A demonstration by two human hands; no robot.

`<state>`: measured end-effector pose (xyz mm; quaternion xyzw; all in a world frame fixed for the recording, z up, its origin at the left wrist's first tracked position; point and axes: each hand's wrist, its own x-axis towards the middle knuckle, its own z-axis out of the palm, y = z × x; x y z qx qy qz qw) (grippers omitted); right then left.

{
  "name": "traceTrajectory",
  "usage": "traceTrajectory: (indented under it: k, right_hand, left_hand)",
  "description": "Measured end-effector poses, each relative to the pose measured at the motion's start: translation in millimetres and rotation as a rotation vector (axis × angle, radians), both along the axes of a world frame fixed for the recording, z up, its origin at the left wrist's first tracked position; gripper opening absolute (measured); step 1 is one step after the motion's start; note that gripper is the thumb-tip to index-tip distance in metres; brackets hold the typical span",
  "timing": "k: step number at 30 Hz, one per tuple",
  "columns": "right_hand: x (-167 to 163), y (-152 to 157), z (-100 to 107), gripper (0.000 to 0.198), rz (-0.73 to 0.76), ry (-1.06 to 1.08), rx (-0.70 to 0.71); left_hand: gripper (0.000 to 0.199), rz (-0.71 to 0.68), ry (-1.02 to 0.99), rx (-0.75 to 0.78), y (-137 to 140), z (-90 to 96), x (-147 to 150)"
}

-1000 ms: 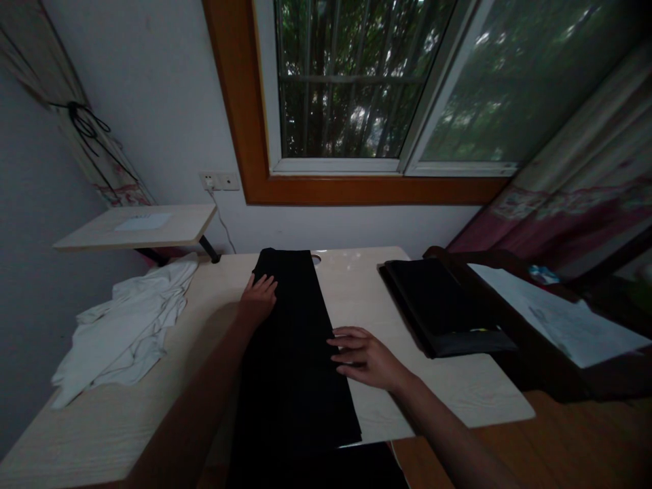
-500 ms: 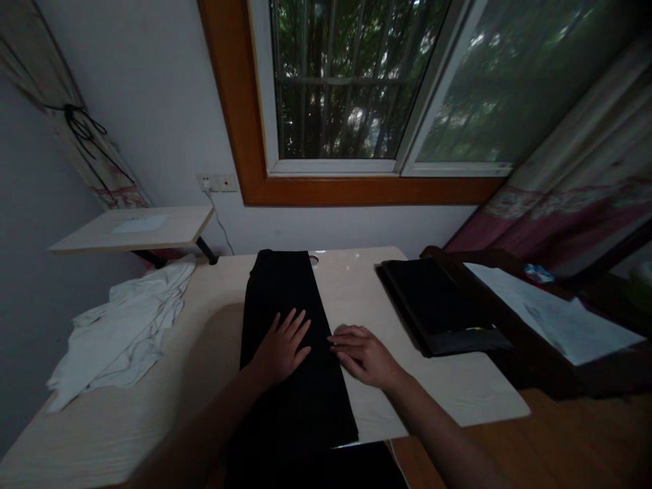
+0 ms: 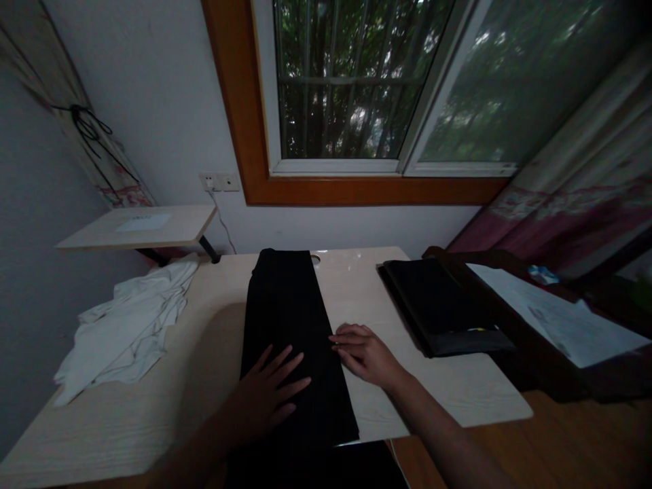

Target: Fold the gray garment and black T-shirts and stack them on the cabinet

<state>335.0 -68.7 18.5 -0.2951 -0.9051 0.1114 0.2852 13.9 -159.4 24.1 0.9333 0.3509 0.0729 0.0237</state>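
Black trousers (image 3: 290,292), folded lengthwise into a long strip, lie on the pale wooden table (image 3: 214,278) and reach down past its near edge. My left hand (image 3: 267,390) rests flat on the lower part of the trousers, its fingers spread. At the right-hand edge of the cloth is my right hand (image 3: 364,353), with fingers drawn together and the fingertips pinching that edge. Dim light hides most folds in the black fabric.
A crumpled white cloth (image 3: 127,326) lies at the left, beneath a small raised shelf (image 3: 137,227). To the right sits a stack of folded black cloth (image 3: 432,299). Beyond it, a paper sheet (image 3: 555,312) lies on dark furniture. A window (image 3: 356,81) is behind the table.
My left hand has slid toward me along the trousers, fingers still spread. My right hand stays at the same edge. The view has shifted slightly.
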Motion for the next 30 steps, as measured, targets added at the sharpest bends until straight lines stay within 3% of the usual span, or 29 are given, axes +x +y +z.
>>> traceTrajectory:
  k: [3,5,8,12,16,19,23,30]
  right_hand:
    - [0.8,-0.6,-0.6,0.024,-0.008,0.001,-0.006]
    - [-2.1,-1.6,-0.5,0.023,-0.035,0.011,0.001]
    - [-19.7,-4.8,2.1,0.029,-0.115,0.05,-0.02]
    - [-72.8,-13.3,9.5,0.045,-0.224,0.071,-0.105]
    - [-132.8,-26.4,10.4,0.054,-0.234,-0.015,-0.123]
    - [-158.6,-36.9,1.7,0.057,-0.21,-0.074,-0.122]
    - [-157.2,-45.1,-11.0,0.057,-0.182,-0.122,-0.103]
    - [-104.0,-41.8,-14.2,0.055,-0.294,-0.166,-0.057]
  left_hand:
    - [0.046,-0.108,-0.037,-0.134,3.9,9.3,-14.5]
    - [0.042,-0.064,-0.088,-0.179,12.3,9.1,-24.6]
    - [0.042,0.136,-0.166,-0.085,31.6,-2.0,-38.7]
    - [0.044,0.382,-0.162,0.092,56.4,-26.9,-51.3]
    - [0.047,0.46,-0.107,0.165,63.9,-44.7,-55.2]
    - [0.049,0.45,-0.071,0.182,61.6,-47.0,-54.8]
    - [0.049,0.433,-0.038,0.218,58.7,-42.3,-52.4]
    - [0.052,0.434,-0.081,0.221,56.6,-38.7,-49.8]
